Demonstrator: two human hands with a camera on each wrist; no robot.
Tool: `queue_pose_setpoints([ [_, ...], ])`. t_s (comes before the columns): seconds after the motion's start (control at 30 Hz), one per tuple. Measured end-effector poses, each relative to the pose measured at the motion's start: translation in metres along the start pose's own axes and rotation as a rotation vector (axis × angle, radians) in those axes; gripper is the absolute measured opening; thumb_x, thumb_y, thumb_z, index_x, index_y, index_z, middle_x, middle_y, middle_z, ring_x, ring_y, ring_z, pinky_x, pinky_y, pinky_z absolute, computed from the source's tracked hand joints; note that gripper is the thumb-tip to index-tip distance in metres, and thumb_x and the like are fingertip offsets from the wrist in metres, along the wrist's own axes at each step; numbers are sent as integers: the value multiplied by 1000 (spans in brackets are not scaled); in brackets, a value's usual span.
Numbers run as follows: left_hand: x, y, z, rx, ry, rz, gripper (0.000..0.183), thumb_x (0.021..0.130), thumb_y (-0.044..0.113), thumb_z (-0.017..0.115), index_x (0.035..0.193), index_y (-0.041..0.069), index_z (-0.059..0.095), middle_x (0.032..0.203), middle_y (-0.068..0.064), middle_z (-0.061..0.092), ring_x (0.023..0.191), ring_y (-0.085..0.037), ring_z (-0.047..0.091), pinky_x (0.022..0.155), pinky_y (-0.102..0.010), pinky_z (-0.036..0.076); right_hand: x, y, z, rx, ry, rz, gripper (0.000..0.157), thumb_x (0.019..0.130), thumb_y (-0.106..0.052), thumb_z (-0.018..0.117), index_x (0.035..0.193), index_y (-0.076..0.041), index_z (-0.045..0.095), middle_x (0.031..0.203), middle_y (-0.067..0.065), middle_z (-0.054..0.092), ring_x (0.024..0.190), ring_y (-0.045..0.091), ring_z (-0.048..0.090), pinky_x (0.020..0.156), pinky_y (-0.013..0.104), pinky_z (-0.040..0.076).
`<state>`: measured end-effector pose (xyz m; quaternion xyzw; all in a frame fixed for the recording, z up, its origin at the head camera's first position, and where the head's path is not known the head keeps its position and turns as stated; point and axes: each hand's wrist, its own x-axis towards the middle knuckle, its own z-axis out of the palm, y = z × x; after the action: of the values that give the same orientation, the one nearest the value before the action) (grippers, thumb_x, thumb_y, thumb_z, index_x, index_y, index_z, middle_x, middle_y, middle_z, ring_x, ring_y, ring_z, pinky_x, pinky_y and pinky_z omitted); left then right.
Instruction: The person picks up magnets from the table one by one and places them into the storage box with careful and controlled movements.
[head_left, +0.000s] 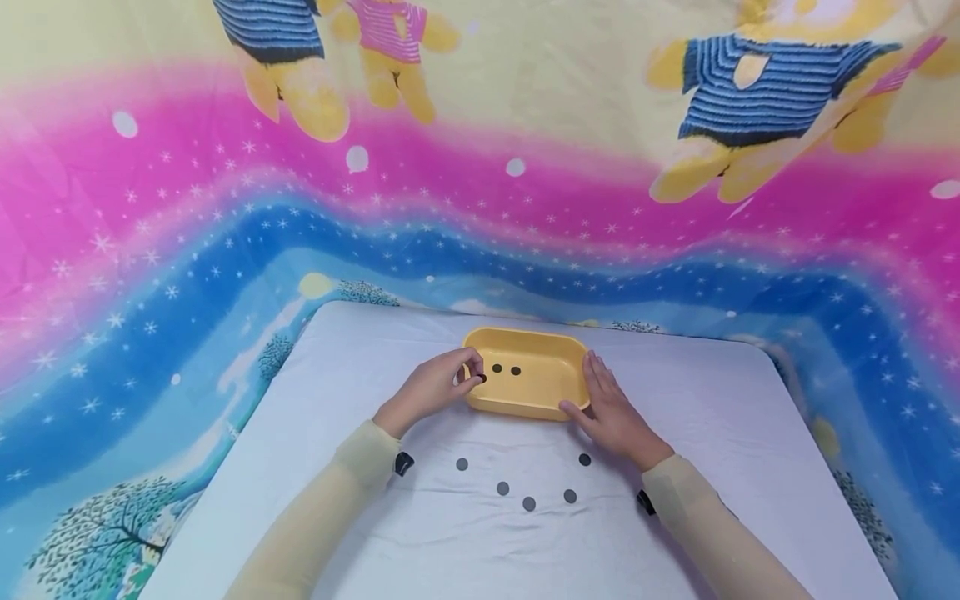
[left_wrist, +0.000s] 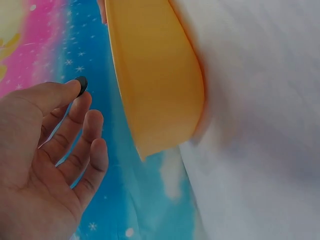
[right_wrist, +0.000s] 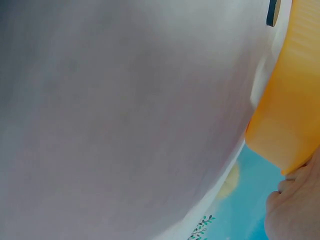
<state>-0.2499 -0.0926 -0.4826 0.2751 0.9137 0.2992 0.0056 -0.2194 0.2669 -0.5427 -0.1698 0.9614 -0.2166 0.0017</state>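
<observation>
A small dark round disc [left_wrist: 82, 86] is pinched between the thumb and forefinger of my left hand [head_left: 441, 382], over the left end of a yellow rectangular tray [head_left: 540, 400]. The other left fingers are loosely bent, as the left wrist view shows. Two more dark discs [head_left: 506, 369] lie inside the tray, right of the pinched one. At the tray's right end rests my right hand [head_left: 615, 417], its fingers straight along the outer side and its thumb at the front rim. The right wrist view catches only part of that hand, against the tray wall.
Several grey and dark discs [head_left: 503, 488] lie scattered on the white cloth-covered table [head_left: 420, 542] in front of the tray. Behind the table's far edge hangs a colourful curtain [head_left: 465, 200] with bears and snowflakes. A black object [head_left: 404, 463] is at the left wrist.
</observation>
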Motion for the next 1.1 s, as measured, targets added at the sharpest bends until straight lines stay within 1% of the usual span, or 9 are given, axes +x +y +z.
queue_pose_setpoints([
  [0.17,13,3,4,3,-17,18,11,105,24,74,110,24,64,102,11,66,90,-9,62,78,-31,54,0,-1,-2,3,7,-2,104,107,-66,50,171,-5,-5,180,17,-4,166,40,1,131,60,11],
  [0.3,21,0,11,11,-41,24,10,105,25,73,110,24,64,103,10,67,90,-9,62,76,-30,54,1,-2,-1,9,5,-6,104,107,-66,50,171,-4,-5,180,17,-4,166,39,0,131,61,11],
  [0.43,28,-2,18,5,-64,19,10,106,24,72,109,25,63,103,11,68,88,-7,62,75,-29,53,1,-2,0,-1,-8,5,105,107,-68,48,171,-7,-8,180,15,-6,166,38,-1,131,61,11],
  [0.6,34,-3,25,-9,-73,29,10,105,23,73,108,24,64,101,12,68,81,-9,61,72,-30,52,0,-1,-1,-3,-3,5,105,107,-67,49,171,-5,-6,180,15,-6,166,39,-1,131,62,12],
  [0.77,39,-3,30,13,-105,47,10,105,21,73,107,22,63,99,12,68,74,-8,56,69,-28,48,-1,-2,-2,5,10,-9,104,108,-65,50,171,-3,-4,180,17,-4,166,40,1,130,62,12],
  [0.9,43,-2,33,20,-123,34,9,106,22,72,107,22,64,99,12,68,73,-10,57,69,-29,48,-1,-3,-2,1,7,-8,103,108,-66,49,171,-3,-4,180,17,-5,165,41,2,130,63,12],
  [1.1,52,-1,41,32,-164,-12,7,106,23,71,108,21,65,99,12,67,81,-10,59,74,-30,50,-1,-4,-3,4,-6,9,104,107,-67,49,171,-5,-5,180,15,-5,166,40,1,131,61,11],
])
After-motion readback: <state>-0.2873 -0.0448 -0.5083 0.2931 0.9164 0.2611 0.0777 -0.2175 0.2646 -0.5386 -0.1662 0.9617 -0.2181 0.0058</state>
